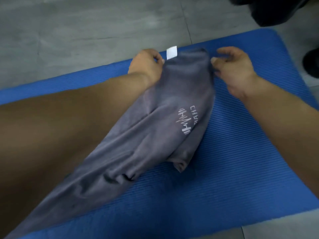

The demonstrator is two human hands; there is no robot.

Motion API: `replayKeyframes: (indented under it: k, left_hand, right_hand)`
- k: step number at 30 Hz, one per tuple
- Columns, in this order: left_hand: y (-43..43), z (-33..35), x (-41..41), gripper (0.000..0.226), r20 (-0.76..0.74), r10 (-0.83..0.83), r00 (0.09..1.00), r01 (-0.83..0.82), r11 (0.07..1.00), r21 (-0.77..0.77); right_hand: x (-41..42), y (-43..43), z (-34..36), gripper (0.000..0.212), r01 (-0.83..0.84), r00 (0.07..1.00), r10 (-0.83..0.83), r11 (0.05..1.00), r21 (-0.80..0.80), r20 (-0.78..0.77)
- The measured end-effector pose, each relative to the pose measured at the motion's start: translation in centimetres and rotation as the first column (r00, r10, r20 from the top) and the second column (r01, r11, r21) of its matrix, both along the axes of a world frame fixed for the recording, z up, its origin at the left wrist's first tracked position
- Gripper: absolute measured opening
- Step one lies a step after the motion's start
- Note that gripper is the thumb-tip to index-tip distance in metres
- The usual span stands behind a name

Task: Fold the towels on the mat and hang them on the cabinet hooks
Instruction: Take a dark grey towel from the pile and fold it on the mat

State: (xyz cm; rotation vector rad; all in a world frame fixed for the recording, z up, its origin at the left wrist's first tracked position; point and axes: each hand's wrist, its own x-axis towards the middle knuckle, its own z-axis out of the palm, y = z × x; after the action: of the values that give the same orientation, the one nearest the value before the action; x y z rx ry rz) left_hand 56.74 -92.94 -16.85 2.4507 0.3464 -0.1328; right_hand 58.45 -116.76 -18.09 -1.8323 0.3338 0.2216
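Observation:
A grey towel (165, 121) with a white printed logo and a white tag (172, 52) lies bunched and stretched across the blue ribbed mat (233, 169). My left hand (146, 66) pinches the towel's far left corner beside the tag. My right hand (233, 69) pinches the far right corner with thumb and fingers. The near end of the towel trails toward the lower left under my left forearm. No cabinet hooks are in view.
Grey tiled floor (69, 31) surrounds the mat. A dark object (276, 9) stands at the top right corner, and a dark rounded shape, perhaps a shoe (311, 62), sits at the right edge next to the mat.

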Motion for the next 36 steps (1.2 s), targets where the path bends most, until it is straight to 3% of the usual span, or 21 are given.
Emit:
replayKeyframes:
  k: [3,6,8,10,12,16,19,22,25,28,32,35,36]
  left_hand:
    - [-1.3,-0.7,-1.5,0.049,-0.148,-0.071,0.986,0.070,0.997,-0.013]
    - [-1.8,-1.5,-5.9,0.043,-0.167,-0.212,0.963,0.225,0.972,0.066]
    - [-1.6,-1.9,-9.6,0.040,-0.156,-0.242,0.958,0.265,0.953,0.146]
    - [-1.5,-2.1,-13.0,0.038,-0.155,-0.240,0.958,0.269,0.940,0.208]
    - [-1.5,-2.4,-15.7,0.042,-0.157,-0.235,0.959,0.268,0.933,0.239]
    - [-1.0,-2.9,-18.2,0.062,-0.218,-0.259,0.941,0.307,0.925,0.226]
    - [-0.8,-3.2,-18.8,0.063,-0.321,-0.275,0.906,0.328,0.936,0.126]
    - [-0.5,-3.0,-18.9,0.065,-0.340,-0.285,0.896,0.336,0.936,0.100]
    - [-0.2,-2.9,-18.8,0.067,-0.353,-0.289,0.890,0.336,0.939,0.077]
    - [-0.3,-3.0,-18.7,0.065,-0.368,-0.295,0.882,0.331,0.943,0.036]
    - [-0.5,-3.1,-18.6,0.065,-0.401,-0.302,0.865,0.349,0.936,0.049]
    - [-0.7,-3.4,-18.6,0.072,-0.444,-0.319,0.837,0.405,0.907,0.113]
    - [-0.8,-3.5,-18.7,0.074,-0.456,-0.325,0.829,0.423,0.897,0.130]
  right_hand:
    - [-2.0,-0.5,-1.4,0.055,-0.022,0.999,0.017,0.987,-0.161,-0.034]
    - [-5.7,-1.4,-2.8,0.036,-0.022,0.997,0.001,0.968,-0.252,-0.081]
    - [-7.8,-2.0,-3.1,0.023,-0.112,0.982,0.061,0.949,-0.294,-0.179]
    - [-9.4,-2.4,-2.6,0.032,-0.288,0.924,0.168,0.896,-0.337,-0.344]
    - [-10.6,-2.7,-2.1,0.038,-0.351,0.884,0.189,0.872,-0.341,-0.427]
    - [-11.9,-1.8,-2.2,0.037,-0.279,0.913,0.148,0.906,-0.318,-0.380]
    - [-12.4,-0.8,-2.5,0.027,-0.270,0.944,0.168,0.889,-0.371,-0.283]
    - [-12.6,-0.4,-3.1,0.016,-0.199,0.967,0.142,0.940,-0.276,-0.212]
    - [-13.1,0.1,-3.2,0.020,0.021,0.992,-0.016,0.999,0.043,-0.128]
    - [-13.6,-0.2,-2.9,0.022,0.205,0.969,-0.147,0.928,0.312,-0.197]
    - [-14.2,-2.1,-2.9,0.032,0.242,0.950,-0.181,0.941,0.235,-0.254]
    - [-14.7,-4.6,-2.4,0.023,0.048,0.971,-0.042,0.999,0.017,-0.234]
    - [-14.9,-5.5,-2.2,0.021,-0.029,0.964,0.031,1.000,0.009,-0.263]
